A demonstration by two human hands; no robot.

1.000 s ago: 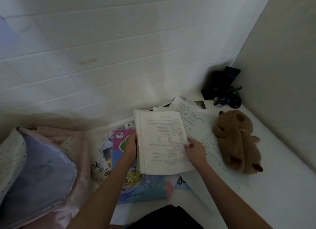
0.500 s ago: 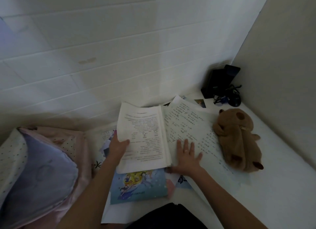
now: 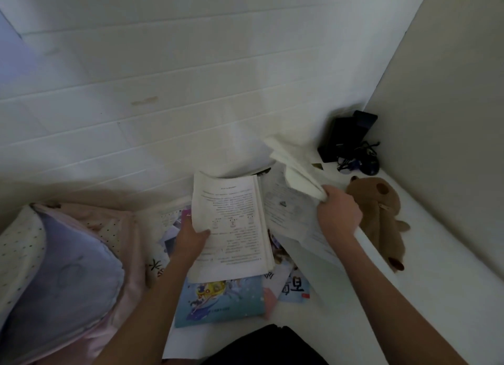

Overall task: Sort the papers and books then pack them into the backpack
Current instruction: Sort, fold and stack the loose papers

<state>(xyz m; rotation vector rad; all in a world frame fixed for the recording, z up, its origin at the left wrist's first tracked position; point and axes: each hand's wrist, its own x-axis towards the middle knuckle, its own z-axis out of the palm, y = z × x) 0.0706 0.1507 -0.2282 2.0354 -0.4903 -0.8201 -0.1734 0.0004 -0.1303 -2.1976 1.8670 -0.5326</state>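
My left hand [image 3: 192,237] grips the left edge of a thick stack of printed white papers [image 3: 234,222], thumb on top, holding it over the pile. My right hand [image 3: 338,213] pinches several loose white sheets [image 3: 296,168] and holds them lifted, curling up toward the wall. More printed sheets [image 3: 289,212] lie flat under them. Colourful books lie beneath: a blue illustrated book [image 3: 221,299] in front and a smaller blue booklet [image 3: 296,288] to its right. The pink and lavender backpack [image 3: 62,277] lies at the left.
A brown plush toy [image 3: 379,217] lies on the white surface to the right of my right hand. Black devices with tangled cables [image 3: 351,143] sit in the back corner. White walls close in behind and on the right. More books [image 3: 166,228] peek out by the backpack.
My right hand, which lay flat on the printed sheets, has grasped several of them and lifted them up. My left hand keeps holding the stack, shifted slightly.
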